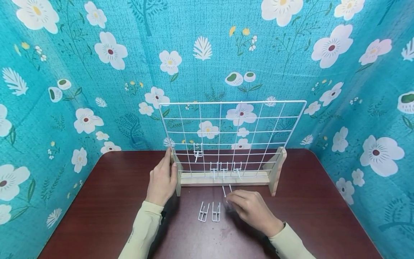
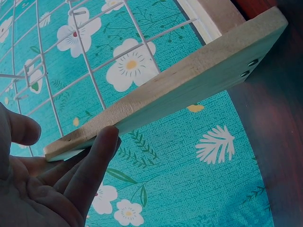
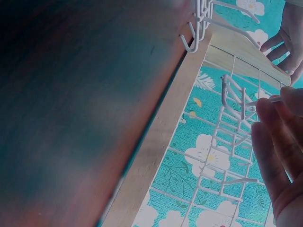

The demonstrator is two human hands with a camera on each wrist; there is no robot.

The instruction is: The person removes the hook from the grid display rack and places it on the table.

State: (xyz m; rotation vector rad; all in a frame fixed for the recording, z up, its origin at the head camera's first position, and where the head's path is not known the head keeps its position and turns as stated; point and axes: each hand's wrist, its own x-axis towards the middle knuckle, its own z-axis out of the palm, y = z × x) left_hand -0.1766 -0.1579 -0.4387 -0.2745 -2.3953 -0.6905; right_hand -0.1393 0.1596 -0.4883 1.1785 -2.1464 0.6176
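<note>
My left hand (image 1: 161, 185) rests against the wooden side post (image 2: 180, 80) at the left end of a white wire grid rack (image 1: 221, 144). Its fingers touch the post's outer face, and the thumb stands apart on the other side. Low in front of the rack's base, my right hand (image 1: 250, 208) pinches a white wire hook (image 3: 224, 92) between thumb and fingertips, two prongs pointing toward the grid. Three similar hooks (image 1: 237, 167) hang in a low row on the grid, and another hook (image 1: 198, 153) hangs higher at the left.
Two loose wire hooks (image 1: 203, 212) lie side by side on the dark red-brown table (image 1: 106, 201), left of my right hand. A wooden crossbar (image 1: 197, 180) joins the rack's two posts. Behind stands a turquoise flowered curtain (image 1: 129, 72).
</note>
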